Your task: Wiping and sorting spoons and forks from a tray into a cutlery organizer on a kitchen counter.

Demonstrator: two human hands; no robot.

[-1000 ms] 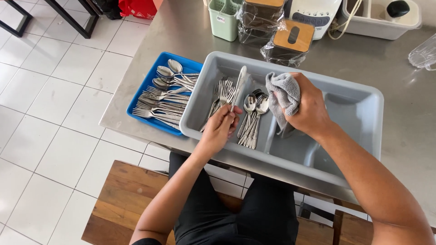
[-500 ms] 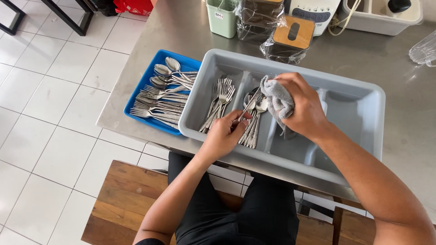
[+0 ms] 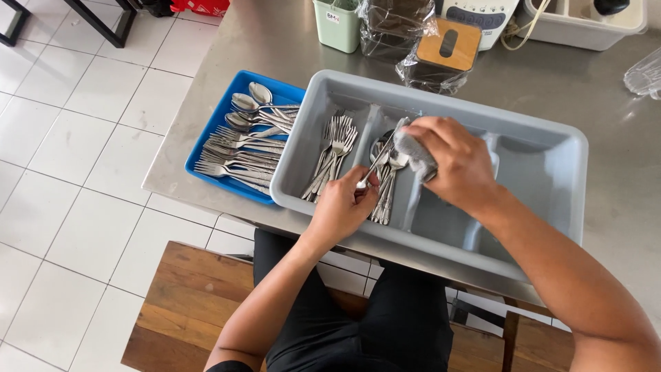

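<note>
since the earlier frames the left hand has lifted one piece of cutlery out of the pile and angled it up toward the right hand, which has shifted left w/ the grey cloth and now sits over the piece's upper end. left fingers are pinched narrow around the handle's lower end; right fingers are curled shut around the cloth, which wraps the top of the piece — can't tell if it's a spoon or fork, the head is hidden. all this happens just above the middle compartment of the grey tray, over the spoons lying there; forks fill the compartment to the left. blue tray w/ more forks and spoons touches the grey tray's left side on the steel table.

risk, as i judge it: the pinch is thin and at the very end of the handle, so a hard rub w/ the cloth could twist the piece loose and drop it onto the spoons. cloth could also snag on tines if it's a fork. grey tray overhangs the table's near edge — leaning on it might tip it.
</note>
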